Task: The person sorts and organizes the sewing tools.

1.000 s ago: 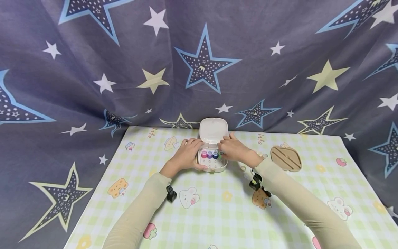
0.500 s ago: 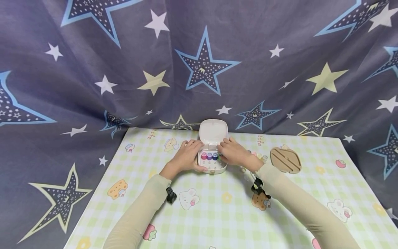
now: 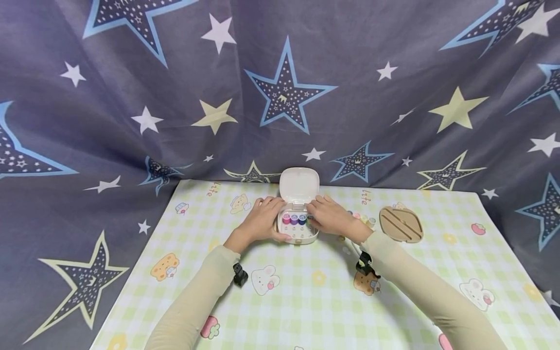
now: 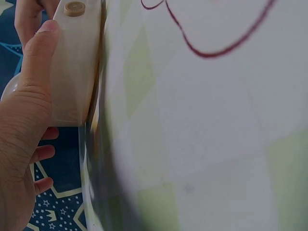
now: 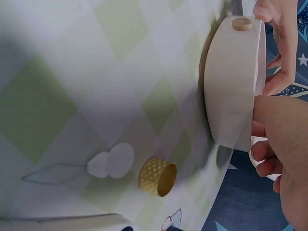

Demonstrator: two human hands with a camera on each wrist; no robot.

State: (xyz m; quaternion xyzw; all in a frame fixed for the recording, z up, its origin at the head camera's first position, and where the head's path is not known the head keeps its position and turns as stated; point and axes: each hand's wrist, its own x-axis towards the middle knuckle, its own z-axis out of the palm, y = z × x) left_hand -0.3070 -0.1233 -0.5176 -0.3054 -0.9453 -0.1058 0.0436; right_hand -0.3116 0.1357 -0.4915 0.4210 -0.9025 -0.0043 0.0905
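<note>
Thimble (image 5: 158, 177), threader (image 5: 109, 161), wooden stand (image 3: 401, 224)

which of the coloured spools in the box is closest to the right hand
The green spool, at the right end of the row, half hidden under the right hand. The pink, purple and blue spools sit further left, in plain view.

lay covered by a green-checked cartoon mat (image 3: 306, 301); bore an open white box (image 3: 299, 232) near the far edge, a brass thimble (image 5: 158, 176) and needle threader (image 5: 103, 165) beside it, a tan slotted stand (image 3: 401, 223) further right.
</note>
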